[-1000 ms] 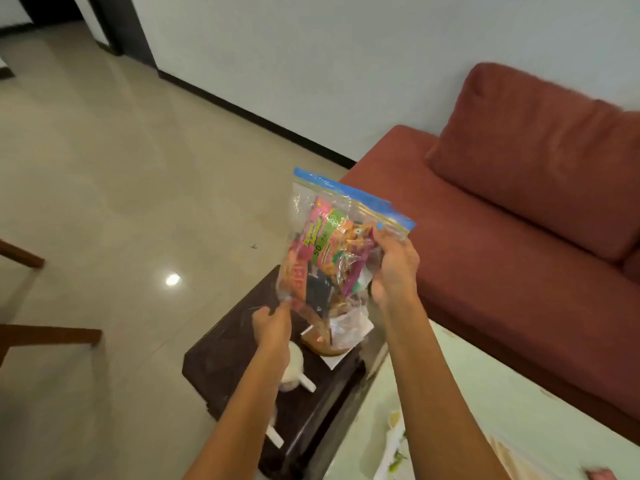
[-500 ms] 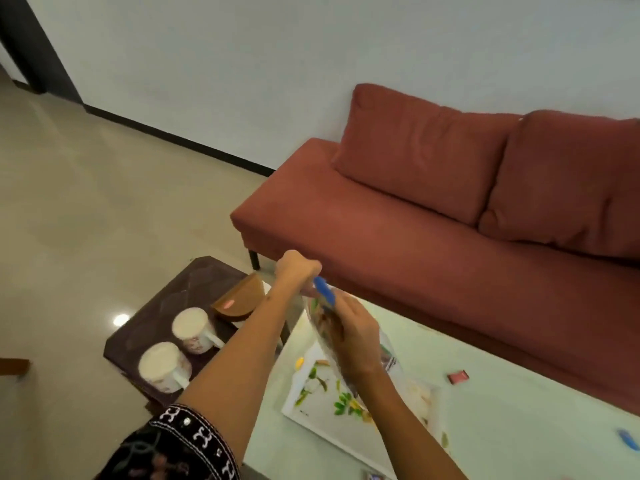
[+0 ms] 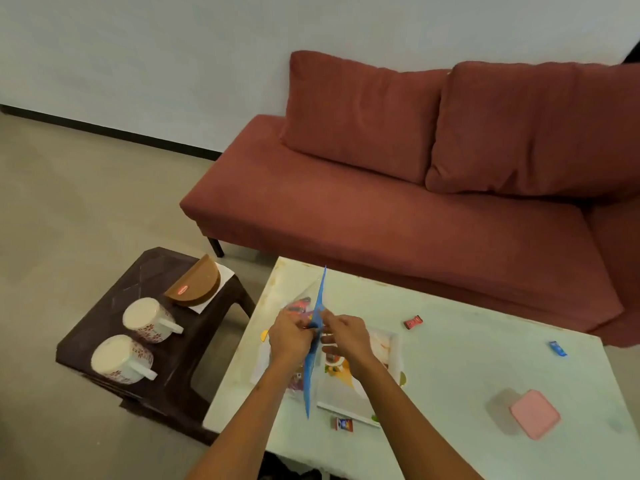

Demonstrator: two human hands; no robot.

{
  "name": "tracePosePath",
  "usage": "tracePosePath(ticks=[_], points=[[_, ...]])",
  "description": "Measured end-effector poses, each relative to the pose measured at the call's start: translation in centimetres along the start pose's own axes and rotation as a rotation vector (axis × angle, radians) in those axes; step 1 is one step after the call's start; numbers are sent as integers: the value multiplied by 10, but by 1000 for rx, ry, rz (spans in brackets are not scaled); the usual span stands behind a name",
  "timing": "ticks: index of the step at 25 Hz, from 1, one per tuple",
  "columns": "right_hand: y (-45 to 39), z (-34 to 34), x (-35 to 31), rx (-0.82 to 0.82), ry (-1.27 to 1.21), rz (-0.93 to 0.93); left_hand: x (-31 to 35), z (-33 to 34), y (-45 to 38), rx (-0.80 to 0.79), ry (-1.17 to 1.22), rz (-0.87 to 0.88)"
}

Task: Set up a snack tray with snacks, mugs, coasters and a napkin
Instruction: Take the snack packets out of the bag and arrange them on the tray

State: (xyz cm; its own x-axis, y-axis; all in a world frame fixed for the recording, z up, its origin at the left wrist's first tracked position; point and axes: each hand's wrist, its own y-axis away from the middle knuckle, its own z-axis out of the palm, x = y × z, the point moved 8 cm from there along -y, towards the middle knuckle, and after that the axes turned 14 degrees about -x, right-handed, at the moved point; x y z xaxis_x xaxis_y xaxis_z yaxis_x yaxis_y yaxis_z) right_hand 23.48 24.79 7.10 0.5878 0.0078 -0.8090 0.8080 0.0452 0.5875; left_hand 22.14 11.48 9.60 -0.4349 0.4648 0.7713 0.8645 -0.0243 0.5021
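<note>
A clear zip bag of snacks (image 3: 313,358) with a blue seal strip is held edge-on over the white floral tray (image 3: 360,393) on the pale table. My left hand (image 3: 289,336) pinches the seal from the left and my right hand (image 3: 344,332) pinches it from the right, fingers meeting at the strip. Two white floral mugs (image 3: 149,320) (image 3: 119,360) stand on the dark side stool, with brown coasters (image 3: 195,285) leaning on a white napkin (image 3: 223,277) behind them. The bag hides part of the tray.
Loose wrapped sweets lie on the pale table (image 3: 467,368): a red one (image 3: 412,322), a blue one (image 3: 557,348), and one near the front (image 3: 343,424). A pink flat object (image 3: 535,414) lies at the right. A red sofa (image 3: 398,209) runs behind the table; the dark stool (image 3: 104,296) stands left.
The bag has come from above the stool over to the tray on the pale table. Both hands have shifted onto its blue seal. My view has swung right.
</note>
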Motion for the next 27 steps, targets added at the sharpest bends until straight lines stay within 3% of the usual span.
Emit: tracePosePath(ticks=[5, 9, 12, 18, 22, 27], points=[[-1, 2, 13, 26, -65, 19, -5, -2, 7, 62, 105, 25], [4, -10, 24, 89, 9, 37, -26, 14, 5, -58, 251, -81], [8, -15, 23, 78, 111, -21, -30, 25, 6, -87, 339, -66], [19, -16, 9, 196, 605, -127, -3, 34, 27, 121, -23, 151], [24, -24, 5, 252, 704, -127, 4, 40, 29, 131, -108, 199], [23, -24, 4, 265, 826, -64, 15, 59, 28, 36, -406, 228]])
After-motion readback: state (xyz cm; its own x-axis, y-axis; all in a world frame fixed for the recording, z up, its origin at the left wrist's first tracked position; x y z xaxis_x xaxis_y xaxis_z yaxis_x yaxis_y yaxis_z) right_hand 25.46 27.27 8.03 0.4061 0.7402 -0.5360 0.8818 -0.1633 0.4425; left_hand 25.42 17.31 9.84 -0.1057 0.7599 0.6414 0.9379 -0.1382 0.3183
